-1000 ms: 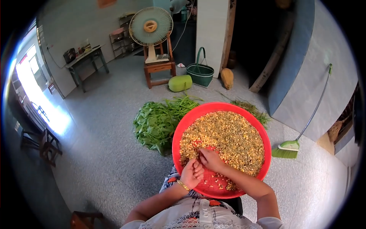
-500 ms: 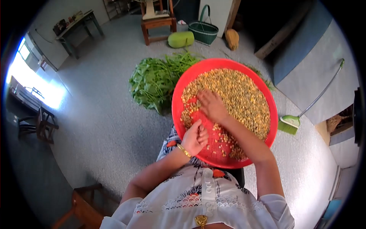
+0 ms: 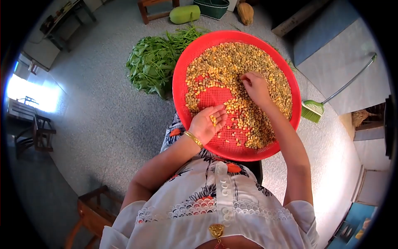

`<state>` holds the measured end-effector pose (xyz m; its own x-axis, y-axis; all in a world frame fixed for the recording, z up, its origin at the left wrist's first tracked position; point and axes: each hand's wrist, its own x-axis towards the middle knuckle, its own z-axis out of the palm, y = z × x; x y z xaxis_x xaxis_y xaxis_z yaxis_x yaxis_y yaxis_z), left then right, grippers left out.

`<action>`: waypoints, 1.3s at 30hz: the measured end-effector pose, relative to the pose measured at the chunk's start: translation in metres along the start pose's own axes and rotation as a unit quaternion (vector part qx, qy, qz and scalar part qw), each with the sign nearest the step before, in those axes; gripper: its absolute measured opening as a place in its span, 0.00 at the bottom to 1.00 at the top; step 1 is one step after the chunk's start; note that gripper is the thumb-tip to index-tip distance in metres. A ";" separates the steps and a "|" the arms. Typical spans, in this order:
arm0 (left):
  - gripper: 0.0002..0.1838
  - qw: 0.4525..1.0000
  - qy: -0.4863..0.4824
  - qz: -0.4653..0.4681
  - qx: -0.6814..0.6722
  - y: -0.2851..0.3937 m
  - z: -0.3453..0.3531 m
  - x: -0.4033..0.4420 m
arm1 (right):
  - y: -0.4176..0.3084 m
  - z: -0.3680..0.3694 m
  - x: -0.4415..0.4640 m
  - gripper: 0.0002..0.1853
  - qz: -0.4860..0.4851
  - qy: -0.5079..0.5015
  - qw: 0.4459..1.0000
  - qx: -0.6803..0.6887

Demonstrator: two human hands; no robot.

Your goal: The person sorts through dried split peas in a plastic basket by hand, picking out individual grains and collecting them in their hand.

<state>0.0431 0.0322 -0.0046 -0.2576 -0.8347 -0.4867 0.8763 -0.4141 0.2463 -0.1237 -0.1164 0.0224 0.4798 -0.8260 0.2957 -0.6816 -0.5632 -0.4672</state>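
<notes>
A round red mesh tray (image 3: 180, 79) rests on my lap, with yellow and brown kernels (image 3: 232, 58) spread over it. My left hand (image 3: 207, 123) is palm up over the tray's lower left, fingers loosely curled around a few yellow kernels. Above the kernels right of the tray's centre is my right hand (image 3: 256, 88), its thumb and fingertips pressed together; whatever lies between them is too small to make out. Red mesh shows bare between the kernels near the centre and the lower left.
Leafy greens (image 3: 151, 64) lie on the floor beyond the tray's left side. Farther off are a green melon (image 3: 184, 14), a green basket (image 3: 211, 9) and an orange gourd (image 3: 245, 13). A green broom (image 3: 313, 110) leans at the right. Wooden chairs stand at the left.
My right hand has moved right across the kernels and its spread fingers have come together. My left hand has turned up and opened somewhat, showing kernels. The view has tilted down.
</notes>
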 end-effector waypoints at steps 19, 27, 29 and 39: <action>0.18 1.000 -0.010 0.003 -0.002 0.001 0.002 -0.001 | -0.040 0.033 0.010 0.08 -0.140 -0.105 0.979 -0.105; 0.16 1.000 0.007 0.012 -0.002 0.000 0.000 0.000 | -0.047 0.050 0.008 0.10 -0.120 -0.091 0.978 -0.145; 0.16 1.000 0.007 0.013 -0.005 0.000 0.000 0.001 | -0.044 0.049 0.009 0.11 -0.139 -0.085 0.974 -0.157; 0.18 1.000 0.022 0.016 -0.004 0.000 0.003 -0.002 | -0.056 0.004 -0.002 0.06 0.007 -0.253 0.950 0.185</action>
<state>0.0426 0.0322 -0.0011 -0.2109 -0.8305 -0.5155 0.8872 -0.3841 0.2557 -0.0845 -0.0827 0.0447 0.7407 -0.6632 -0.1075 -0.4940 -0.4292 -0.7561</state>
